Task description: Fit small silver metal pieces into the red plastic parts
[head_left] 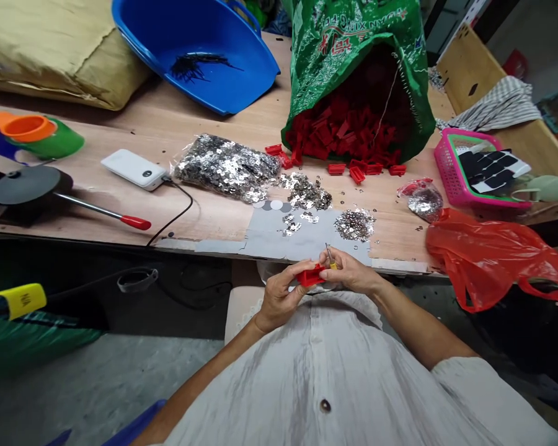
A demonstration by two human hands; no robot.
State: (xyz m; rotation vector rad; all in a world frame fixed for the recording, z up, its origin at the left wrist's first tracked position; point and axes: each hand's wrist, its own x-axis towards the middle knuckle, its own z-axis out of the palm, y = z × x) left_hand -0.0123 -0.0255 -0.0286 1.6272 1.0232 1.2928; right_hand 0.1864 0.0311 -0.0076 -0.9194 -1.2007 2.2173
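Note:
My left hand [283, 292] is closed around a small red plastic part [310, 276], held just off the table's front edge. My right hand [351, 271] is closed on a slim metal-tipped tool with a yellow grip [331, 259]; its tip points up, and its exact kind is unclear. The right fingertips also touch the red part's right end. Just beyond the hands lies a grey mat [265, 232], with small flat metal pieces [291, 224] on it. A heap of tiny shiny metal pieces [354, 224] sits at the mat's right, and a looser pile [307, 191] lies behind.
A green sack [353, 62] spills red parts [339, 133]. A bag of metal pieces [227, 167], a white power bank [132, 168] and a red-tipped lever [134, 222] are leftward. Behind stands a blue scoop [204, 37]. Rightward are a pink basket [451, 176] and a red bag [493, 248].

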